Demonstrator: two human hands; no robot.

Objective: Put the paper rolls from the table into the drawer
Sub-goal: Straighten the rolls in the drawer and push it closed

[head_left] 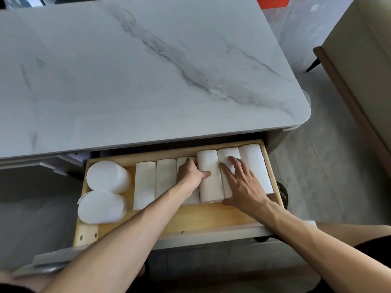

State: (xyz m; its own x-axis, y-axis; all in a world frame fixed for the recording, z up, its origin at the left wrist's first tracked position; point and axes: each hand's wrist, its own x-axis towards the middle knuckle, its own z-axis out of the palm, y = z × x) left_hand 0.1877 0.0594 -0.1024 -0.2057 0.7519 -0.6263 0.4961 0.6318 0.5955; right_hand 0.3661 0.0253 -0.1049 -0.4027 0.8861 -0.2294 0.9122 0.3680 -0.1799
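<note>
fingers (232, 163) of both hands spread flat over a paper roll (210, 176), apparently pressing it into the row filling the drawer (211, 218).

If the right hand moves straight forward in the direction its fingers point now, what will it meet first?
The right hand lies on the paper rolls, fingers pointing toward the back of the drawer. Sliding on over the rolls, it would probably meet the drawer's back wall first, under the table edge. Depth there is unclear.
</note>
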